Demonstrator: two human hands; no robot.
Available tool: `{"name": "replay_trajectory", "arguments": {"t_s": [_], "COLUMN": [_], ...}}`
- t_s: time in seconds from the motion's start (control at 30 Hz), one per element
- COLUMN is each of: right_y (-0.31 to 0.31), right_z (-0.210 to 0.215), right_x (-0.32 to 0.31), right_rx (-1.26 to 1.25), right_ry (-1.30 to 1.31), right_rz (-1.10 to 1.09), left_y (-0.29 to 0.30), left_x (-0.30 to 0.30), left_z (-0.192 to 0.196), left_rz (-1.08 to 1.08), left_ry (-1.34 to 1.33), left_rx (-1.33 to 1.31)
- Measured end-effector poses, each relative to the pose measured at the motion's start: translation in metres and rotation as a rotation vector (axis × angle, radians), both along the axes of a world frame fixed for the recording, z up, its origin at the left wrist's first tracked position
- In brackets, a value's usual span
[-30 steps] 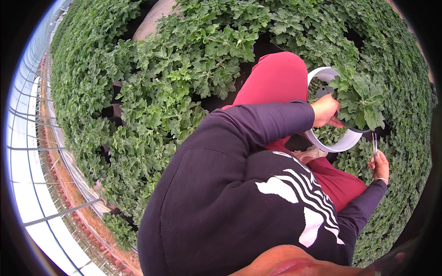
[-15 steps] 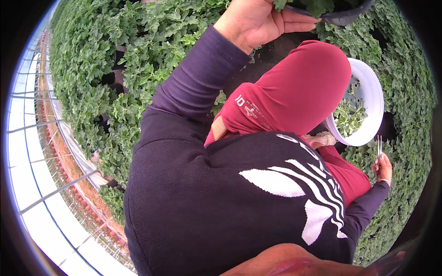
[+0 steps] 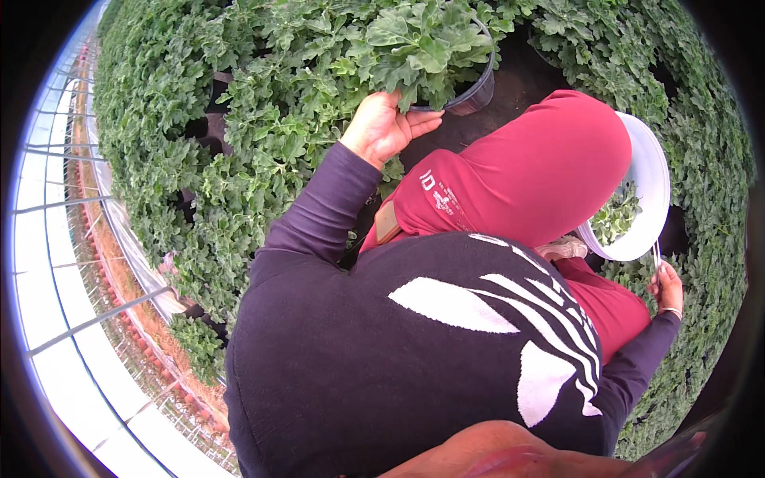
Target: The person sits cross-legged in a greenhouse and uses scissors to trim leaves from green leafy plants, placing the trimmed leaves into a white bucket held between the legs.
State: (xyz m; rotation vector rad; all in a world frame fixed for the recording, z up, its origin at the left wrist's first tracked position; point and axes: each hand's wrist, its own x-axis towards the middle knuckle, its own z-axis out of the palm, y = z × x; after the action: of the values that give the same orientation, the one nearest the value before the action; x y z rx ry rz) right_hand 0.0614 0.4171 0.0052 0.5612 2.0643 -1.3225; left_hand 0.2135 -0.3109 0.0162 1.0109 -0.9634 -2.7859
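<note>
A black plant pot [image 3: 476, 97] with a leafy green plant [image 3: 426, 49] in it is at the top centre, tilted toward me. My left hand [image 3: 382, 130] holds its near rim, thumb by the leaves and fingers stretched along the pot's side. Low on the right, my right hand [image 3: 668, 288] is closed on thin metal tweezers [image 3: 657, 256], their tips pointing up beside the white bucket [image 3: 655, 179]. Plucked green leaves [image 3: 615, 217] lie inside that bucket, partly hidden by my knee.
Dense potted plants [image 3: 271, 103] crowd both sides. My bent red-trousered leg [image 3: 526, 171] stands between the pot and the bucket. Dark ground [image 3: 522, 76] shows beyond the knee. Pale structure with bars [image 3: 56, 263] runs along the far left.
My left hand has moved left and nearer to me with the pot, so the whole plant now shows. The right hand keeps the tweezers, now close to the bucket's edge.
</note>
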Motion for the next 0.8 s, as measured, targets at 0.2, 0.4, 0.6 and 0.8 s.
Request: {"name": "replay_trajectory", "arguments": {"t_s": [0.2,0.4,0.6,0.8], "right_y": [-0.019,-0.034,-0.055,-0.06], "right_z": [0.006,0.024,0.035,0.034], "right_x": [0.011,0.043,0.053,0.046], "right_rx": [0.003,-0.077,-0.054,-0.019], "right_ry": [0.037,0.199,0.269,0.24], "right_rz": [-0.025,0.031,0.037,0.069], "left_y": [0.027,0.014,-0.012,-0.007], "left_x": [-0.02,-0.028,-0.044,-0.076], "left_z": [-0.018,-0.028,-0.017,-0.002], "left_rz": [-0.086,-0.059,-0.083,-0.088], "left_ry": [-0.103,-0.113,0.015,0.119], "left_rx": [0.06,0.093,0.082,-0.012]}}
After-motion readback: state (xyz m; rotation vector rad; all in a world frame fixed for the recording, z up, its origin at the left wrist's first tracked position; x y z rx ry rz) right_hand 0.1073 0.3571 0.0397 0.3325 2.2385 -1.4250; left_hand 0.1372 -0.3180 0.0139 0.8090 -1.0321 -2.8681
